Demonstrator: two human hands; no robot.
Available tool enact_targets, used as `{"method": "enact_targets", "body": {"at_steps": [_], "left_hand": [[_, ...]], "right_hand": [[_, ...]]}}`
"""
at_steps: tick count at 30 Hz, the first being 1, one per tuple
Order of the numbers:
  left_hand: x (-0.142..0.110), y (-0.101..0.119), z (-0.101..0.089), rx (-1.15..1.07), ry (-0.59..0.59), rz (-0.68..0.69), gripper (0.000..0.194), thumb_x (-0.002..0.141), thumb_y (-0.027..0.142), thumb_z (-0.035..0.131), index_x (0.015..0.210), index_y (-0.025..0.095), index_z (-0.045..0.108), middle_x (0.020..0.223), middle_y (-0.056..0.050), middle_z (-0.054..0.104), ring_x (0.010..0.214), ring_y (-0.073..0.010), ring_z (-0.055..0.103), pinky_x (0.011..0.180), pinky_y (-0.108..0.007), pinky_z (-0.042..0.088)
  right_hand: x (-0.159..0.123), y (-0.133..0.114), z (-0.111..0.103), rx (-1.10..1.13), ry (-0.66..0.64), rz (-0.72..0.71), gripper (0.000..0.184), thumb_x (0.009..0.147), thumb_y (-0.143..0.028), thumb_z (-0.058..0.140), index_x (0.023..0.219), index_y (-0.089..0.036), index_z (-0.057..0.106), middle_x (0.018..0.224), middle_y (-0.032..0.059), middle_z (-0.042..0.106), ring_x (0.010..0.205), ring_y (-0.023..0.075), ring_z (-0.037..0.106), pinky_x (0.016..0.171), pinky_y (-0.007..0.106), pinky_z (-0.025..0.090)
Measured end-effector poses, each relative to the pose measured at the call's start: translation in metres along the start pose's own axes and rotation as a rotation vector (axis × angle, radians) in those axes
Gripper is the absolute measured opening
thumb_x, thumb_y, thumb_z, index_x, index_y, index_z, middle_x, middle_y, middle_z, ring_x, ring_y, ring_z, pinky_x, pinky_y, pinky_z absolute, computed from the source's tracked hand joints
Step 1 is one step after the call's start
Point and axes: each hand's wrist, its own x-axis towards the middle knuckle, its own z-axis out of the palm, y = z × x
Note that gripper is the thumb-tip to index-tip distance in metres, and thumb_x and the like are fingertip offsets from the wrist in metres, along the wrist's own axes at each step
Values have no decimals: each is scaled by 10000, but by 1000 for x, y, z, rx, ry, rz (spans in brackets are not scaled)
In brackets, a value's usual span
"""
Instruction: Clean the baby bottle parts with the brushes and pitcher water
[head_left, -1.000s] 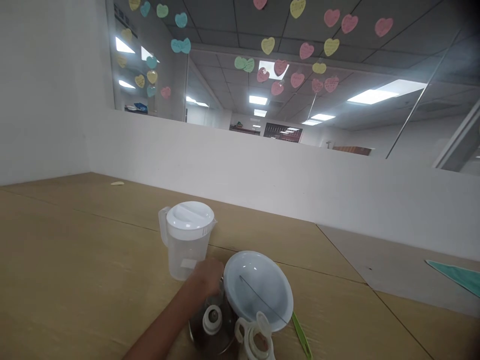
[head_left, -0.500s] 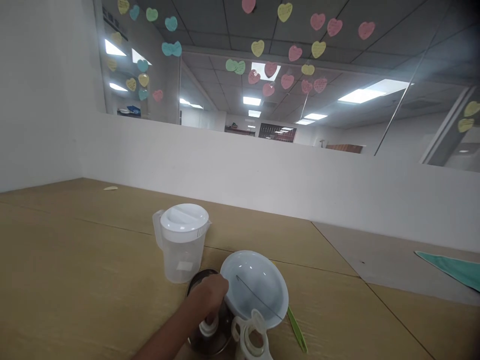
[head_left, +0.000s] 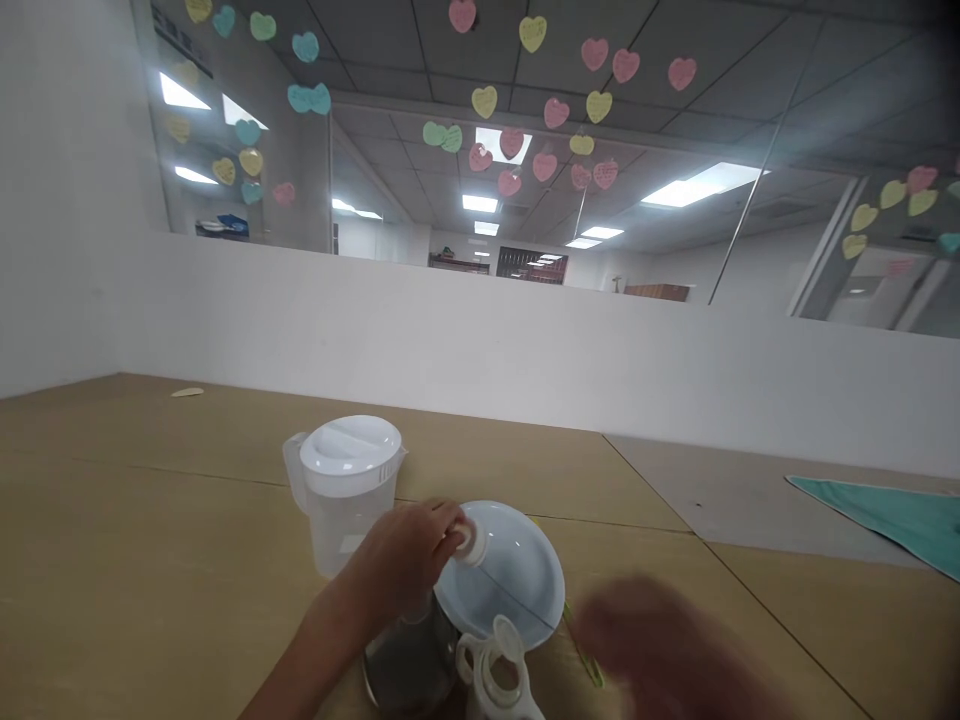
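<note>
My left hand (head_left: 416, 545) is closed on a small white round cap (head_left: 471, 543), held over the left side of a pale blue-white bowl (head_left: 517, 565). Below that forearm stands a dark, shiny container (head_left: 411, 662), partly covered by the hand and wrist. My right hand (head_left: 660, 640) is smeared by motion at the lower right, its fingers unclear. It is nearest a thin green utensil (head_left: 589, 660) beside the bowl. A thin dark line crosses the bowl. In front of the bowl is a whitish translucent container (head_left: 504, 685) with a raised flip lid and a side loop.
A clear plastic pitcher (head_left: 349, 490) with a white lid stands behind my left hand. A teal cloth (head_left: 892, 515) lies at the far right of the tan table (head_left: 150, 580). A white wall and a window with heart-shaped notes rise behind.
My left hand has risen from the dark container and moved right, with the white cap in its fingers. My right hand has come into view at the lower right. The view has shifted slightly.
</note>
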Motion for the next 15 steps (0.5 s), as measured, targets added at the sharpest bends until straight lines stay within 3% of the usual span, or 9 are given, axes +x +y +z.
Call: {"method": "enact_targets", "body": {"at_steps": [5,9,15], "left_hand": [[-4,12,3,-307,143,174,197,869,284,389,998,220,523,974,-28,619,852,-155,579,718,-233,416],[-14,16,-3,-481,167,213,151,849,241,427,960,212,524,913,-19,624,835,-149,569,727,-222,418],[-23,32,-2,-656,247,173,210,904,307,368,900,191,543,795,7,616,712,-105,536,661,-196,395]], "right_hand": [[38,-2,26,86,-69,-24,530,723,-338,656,1210,-257,465,1198,72,523,1119,228,495,885,366,481],[46,1,35,243,-136,-26,370,761,-290,621,1114,-238,521,1017,42,616,918,166,586,788,283,500],[44,1,22,439,-17,-50,192,765,-199,613,956,-221,606,833,23,631,749,129,587,676,237,479]]}}
